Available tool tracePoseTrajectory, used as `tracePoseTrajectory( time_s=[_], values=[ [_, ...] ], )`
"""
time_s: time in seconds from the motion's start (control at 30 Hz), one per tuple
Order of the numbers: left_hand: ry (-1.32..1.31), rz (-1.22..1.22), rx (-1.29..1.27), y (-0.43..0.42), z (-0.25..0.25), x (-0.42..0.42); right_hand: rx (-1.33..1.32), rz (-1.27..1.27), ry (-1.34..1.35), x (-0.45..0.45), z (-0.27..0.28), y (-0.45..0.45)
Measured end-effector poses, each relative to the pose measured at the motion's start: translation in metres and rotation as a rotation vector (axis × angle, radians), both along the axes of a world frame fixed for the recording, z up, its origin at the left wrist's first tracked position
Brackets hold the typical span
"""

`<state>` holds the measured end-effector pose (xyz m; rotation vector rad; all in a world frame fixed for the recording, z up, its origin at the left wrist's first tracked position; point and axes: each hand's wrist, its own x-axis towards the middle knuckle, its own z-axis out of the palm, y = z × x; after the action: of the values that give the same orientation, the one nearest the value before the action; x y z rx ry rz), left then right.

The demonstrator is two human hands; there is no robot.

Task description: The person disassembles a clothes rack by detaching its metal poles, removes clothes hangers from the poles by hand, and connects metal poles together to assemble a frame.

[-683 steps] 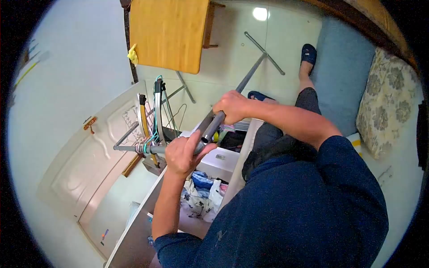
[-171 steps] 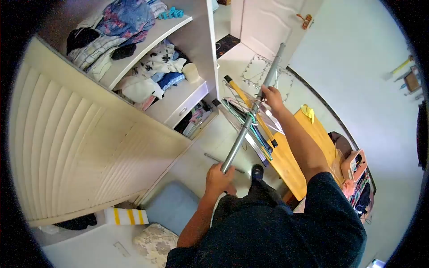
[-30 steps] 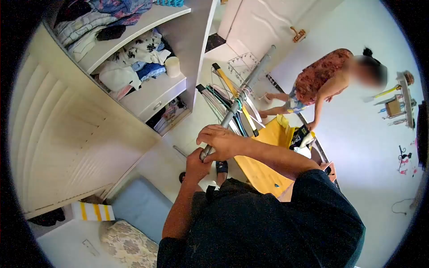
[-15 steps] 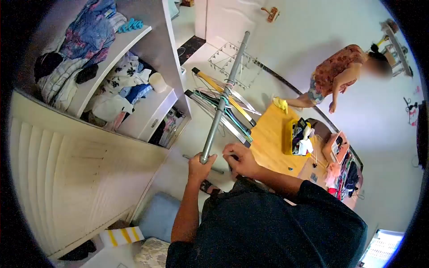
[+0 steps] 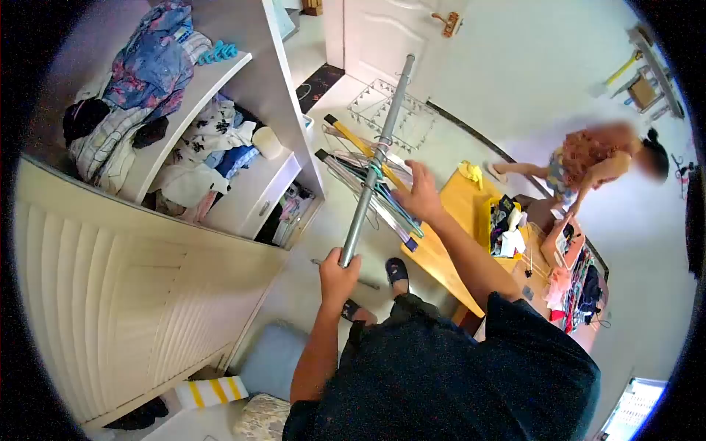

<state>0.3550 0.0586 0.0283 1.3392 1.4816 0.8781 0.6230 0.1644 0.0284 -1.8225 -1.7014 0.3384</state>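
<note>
My left hand (image 5: pixel 340 278) is closed around the near end of a grey metal pole (image 5: pixel 358 217), which runs away from me toward the door. Several clothes hangers (image 5: pixel 391 209) hang in a bunch near the pole's middle, some wire-thin, some with a yellow bar. Just right of that bunch is my right hand (image 5: pixel 422 194), its fingers apart. It holds nothing that I can see; whether the fingertips touch a hanger, I cannot tell.
An open wardrobe with clothes (image 5: pixel 151 66) stands at left. On the right are a wooden table (image 5: pixel 437 253), a yellow basket (image 5: pixel 487 228) and a pink basket (image 5: pixel 562 246). Another person (image 5: pixel 596 154) bends over the pink basket. A wire drying rack (image 5: pixel 390 110) lies near the door.
My right hand has moved from beside the pole's near end forward to the hangers, its fingers opening. My left hand keeps its grip. The other person has moved right and bent to the pink basket.
</note>
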Motion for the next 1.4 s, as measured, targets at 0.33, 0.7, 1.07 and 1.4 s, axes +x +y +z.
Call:
tracePoseTrajectory(
  time_s=[0.33,0.7,1.07,1.4],
  values=[
    [0.028,0.061,-0.062,0.001,0.007,0.008,-0.399,0.172,0.069,0.029,-0.018,0.094],
    [0.032,0.095,-0.114,-0.001,0.018,0.011,-0.755,0.235,0.942,0.065,-0.075,0.127],
    [0.048,0.166,-0.085,-0.006,-0.014,0.005,-0.869,0.288,1.082,0.09,-0.029,0.106],
    [0.009,0.218,-0.092,-0.008,-0.022,0.006,-0.761,0.228,1.109,0.079,-0.072,0.06]
  ],
)
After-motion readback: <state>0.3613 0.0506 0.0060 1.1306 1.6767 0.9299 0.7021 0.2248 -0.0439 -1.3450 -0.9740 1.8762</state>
